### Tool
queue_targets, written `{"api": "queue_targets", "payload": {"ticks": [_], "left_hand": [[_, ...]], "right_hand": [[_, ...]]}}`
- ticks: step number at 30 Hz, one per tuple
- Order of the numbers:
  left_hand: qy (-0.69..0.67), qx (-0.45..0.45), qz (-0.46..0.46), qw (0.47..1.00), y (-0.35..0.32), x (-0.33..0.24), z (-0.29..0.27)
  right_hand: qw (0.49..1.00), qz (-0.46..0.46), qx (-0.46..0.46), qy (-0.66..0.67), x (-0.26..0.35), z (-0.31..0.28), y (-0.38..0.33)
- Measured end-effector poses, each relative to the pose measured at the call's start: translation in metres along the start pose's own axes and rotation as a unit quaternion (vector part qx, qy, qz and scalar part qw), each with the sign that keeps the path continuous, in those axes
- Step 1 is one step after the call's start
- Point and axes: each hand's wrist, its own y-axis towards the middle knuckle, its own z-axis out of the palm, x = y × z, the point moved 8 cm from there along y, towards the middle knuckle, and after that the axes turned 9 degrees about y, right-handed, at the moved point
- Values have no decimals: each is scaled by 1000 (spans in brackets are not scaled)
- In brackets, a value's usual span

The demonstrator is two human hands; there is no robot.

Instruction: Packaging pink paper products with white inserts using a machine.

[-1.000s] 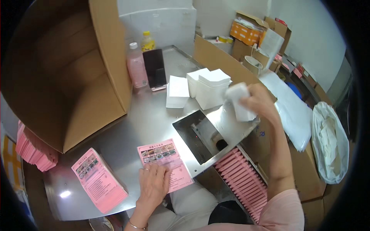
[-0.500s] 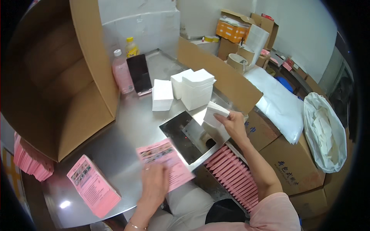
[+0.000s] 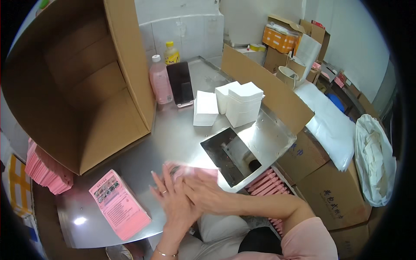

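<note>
Two hands crossed over one sheet in the head view, close to the near edge of the surface [image 3: 173, 138]. Pink sheet [image 3: 197, 170], blurred and partly covered, showing at about twelve o'clock from the knuckles. Left hand [image 3: 177, 203]: fingers spread wide, toward eleven o'clock. Right hand [image 3: 203, 193]: lapped over the left, toward ten o'clock; cannot tell whether pinching anything, with tips hidden. Judging by the pose, pressing or bending the paper. Best done by pinning the sheet with the spread fingers, then smoothing firmly with the right palm, edges square. Watch the hole [image 3: 219, 154] at two o'clock, near enough to catch a corner. Lift one hand before sliding the other, to avoid dragging. Leave undisturbed the pink stack [image 3: 119, 203] at eight o'clock and white stacks [image 3: 206, 113] toward twelve.
</note>
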Motion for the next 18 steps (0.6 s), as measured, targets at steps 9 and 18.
{"api": "queue_targets", "payload": {"ticks": [9,18], "left_hand": [[35,6,13,999,-8,2,-9],[20,17,45,999,-13,3,-1]], "right_hand": [[900,176,-324,-234,-152,-194,0],[928,251,-175,-210,-199,-167,-13]]}}
